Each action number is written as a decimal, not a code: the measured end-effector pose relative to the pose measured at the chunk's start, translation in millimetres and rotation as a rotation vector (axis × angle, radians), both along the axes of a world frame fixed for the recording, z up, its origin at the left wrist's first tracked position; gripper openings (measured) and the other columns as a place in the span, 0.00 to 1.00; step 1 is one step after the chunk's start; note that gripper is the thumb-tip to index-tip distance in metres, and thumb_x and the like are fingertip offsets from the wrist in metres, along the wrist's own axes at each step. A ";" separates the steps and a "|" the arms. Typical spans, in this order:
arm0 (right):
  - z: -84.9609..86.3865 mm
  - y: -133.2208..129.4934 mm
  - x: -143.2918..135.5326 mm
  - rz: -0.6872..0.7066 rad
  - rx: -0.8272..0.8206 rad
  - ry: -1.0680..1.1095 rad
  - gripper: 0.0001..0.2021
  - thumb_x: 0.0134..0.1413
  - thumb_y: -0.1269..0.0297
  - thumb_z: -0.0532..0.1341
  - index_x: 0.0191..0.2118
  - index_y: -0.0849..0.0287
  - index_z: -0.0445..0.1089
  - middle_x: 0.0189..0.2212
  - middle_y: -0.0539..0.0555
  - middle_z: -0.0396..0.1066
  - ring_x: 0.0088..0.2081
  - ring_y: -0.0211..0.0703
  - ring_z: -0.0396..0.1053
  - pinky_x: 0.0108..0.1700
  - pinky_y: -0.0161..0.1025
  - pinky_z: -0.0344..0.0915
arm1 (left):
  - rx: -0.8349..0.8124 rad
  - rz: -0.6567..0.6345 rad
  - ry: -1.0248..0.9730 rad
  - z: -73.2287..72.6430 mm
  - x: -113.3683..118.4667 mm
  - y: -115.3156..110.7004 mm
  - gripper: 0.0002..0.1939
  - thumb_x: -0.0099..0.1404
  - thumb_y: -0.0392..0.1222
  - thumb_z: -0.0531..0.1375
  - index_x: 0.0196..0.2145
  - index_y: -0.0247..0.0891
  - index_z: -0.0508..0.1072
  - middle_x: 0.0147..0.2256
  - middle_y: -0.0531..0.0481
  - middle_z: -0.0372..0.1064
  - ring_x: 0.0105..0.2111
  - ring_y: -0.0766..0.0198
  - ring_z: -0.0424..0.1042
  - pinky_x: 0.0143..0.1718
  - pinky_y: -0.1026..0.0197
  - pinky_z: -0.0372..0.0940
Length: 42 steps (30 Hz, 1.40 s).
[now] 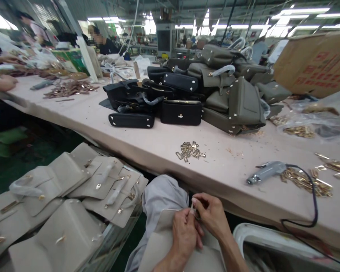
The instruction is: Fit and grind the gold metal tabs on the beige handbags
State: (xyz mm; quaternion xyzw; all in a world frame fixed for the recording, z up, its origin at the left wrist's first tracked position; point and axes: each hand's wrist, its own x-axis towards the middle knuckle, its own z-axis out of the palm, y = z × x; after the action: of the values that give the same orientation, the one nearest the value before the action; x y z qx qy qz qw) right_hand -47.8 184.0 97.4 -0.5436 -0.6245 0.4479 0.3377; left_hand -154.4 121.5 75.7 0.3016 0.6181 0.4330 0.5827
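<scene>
Right hand: thumb and forefinger of the right hand point(211, 211) pinched on one small pale strip point(192, 205), too tiny for me to make out
Left hand: the left hand point(185, 231) is curled up right against the other one, can't tell if its fingertips are gripping anything
Lap: one beige smooth leather-look bag point(158, 241), lying across the sitter's grey-trousered legs, under both hands
Beside the knee: at least five more beige bags point(66, 234), overlapping, with gold clasps
Counter: one long counter point(147, 141) with a pinkish cover
Driver: one grey pistol-less electric screwdriver point(268, 173), black cable trailing over the edge
Gold bits: one small heap of flat gold metal fittings point(190, 151) mid-counter, one bigger heap point(307, 182) just beside the driver
Bag mountain: black bags point(181, 113) and olive-grey bags point(245, 102), too jumbled to count honestly
Box: one brown cardboard carton point(311, 64), red print
</scene>
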 end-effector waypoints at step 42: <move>29.2 94.4 12.3 0.042 0.800 -0.444 0.06 0.56 0.58 0.71 0.38 0.53 0.80 0.41 0.56 0.76 0.45 0.52 0.72 0.50 0.50 0.69 | 0.085 0.008 -0.133 2.5 -21.7 -8.6 0.19 0.70 0.56 0.53 0.36 0.36 0.70 0.19 0.49 0.72 0.10 0.66 0.67 0.10 0.71 0.51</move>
State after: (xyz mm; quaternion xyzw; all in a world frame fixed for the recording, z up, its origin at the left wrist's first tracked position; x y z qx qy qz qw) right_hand -35.5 278.4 126.6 -0.4405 -0.8164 0.0509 0.3700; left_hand -176.1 112.9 78.2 0.2941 0.5603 0.4804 0.6073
